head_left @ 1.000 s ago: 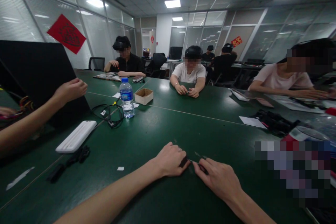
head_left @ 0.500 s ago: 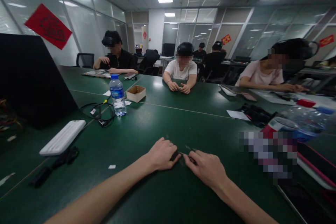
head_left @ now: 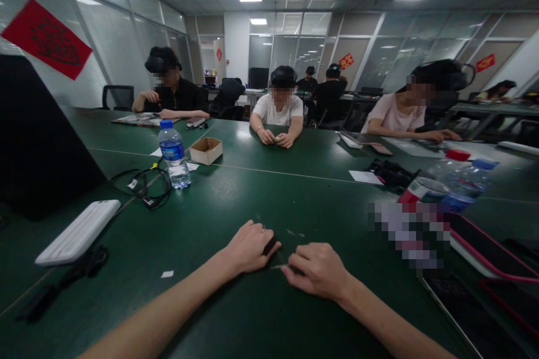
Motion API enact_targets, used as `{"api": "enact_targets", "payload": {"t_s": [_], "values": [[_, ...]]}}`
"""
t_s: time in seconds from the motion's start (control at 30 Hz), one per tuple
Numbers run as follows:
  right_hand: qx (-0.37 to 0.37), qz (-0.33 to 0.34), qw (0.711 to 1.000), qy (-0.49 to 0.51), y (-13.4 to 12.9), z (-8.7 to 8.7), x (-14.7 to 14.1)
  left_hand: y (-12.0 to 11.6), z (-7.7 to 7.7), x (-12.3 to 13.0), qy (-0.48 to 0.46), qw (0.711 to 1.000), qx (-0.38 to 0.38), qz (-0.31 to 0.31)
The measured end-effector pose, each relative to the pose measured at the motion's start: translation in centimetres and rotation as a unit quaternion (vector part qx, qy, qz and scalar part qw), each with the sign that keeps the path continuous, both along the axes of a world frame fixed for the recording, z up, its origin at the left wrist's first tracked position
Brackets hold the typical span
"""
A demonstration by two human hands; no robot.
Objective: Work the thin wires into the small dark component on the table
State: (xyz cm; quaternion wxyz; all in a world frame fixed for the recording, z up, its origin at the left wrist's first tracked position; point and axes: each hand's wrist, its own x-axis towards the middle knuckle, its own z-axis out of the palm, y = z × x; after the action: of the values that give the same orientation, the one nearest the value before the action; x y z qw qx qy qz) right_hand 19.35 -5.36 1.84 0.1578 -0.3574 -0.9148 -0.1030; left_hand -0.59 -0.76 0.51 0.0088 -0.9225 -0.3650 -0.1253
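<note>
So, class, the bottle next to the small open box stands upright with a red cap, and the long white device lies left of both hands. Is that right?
Not quite: the head view shows the cap is blue, not red. The bottle stands upright next to the small open box, and the long white device lies left of the left hand and the right hand.
</note>
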Motion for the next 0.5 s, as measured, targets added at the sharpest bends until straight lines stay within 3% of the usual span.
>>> {"api": "enact_targets", "payload": {"t_s": [0.1, 0.3, 0.5], "values": [[0.017, 0.038, 0.999, -0.002, -0.2, -0.3, -0.5, 0.1, -0.2, 0.0, 0.005, 1.000, 0.003, 0.003], [-0.038, -0.116, 0.992, 0.022, 0.6, -0.1, 0.0, 0.1, -0.2, -0.1, -0.004, 1.000, -0.014, -0.010], [-0.068, -0.126, 0.989, 0.021, 0.7, 0.1, 0.0, 0.1, -0.2, -0.1, -0.009, 1.000, -0.016, -0.012]]}}
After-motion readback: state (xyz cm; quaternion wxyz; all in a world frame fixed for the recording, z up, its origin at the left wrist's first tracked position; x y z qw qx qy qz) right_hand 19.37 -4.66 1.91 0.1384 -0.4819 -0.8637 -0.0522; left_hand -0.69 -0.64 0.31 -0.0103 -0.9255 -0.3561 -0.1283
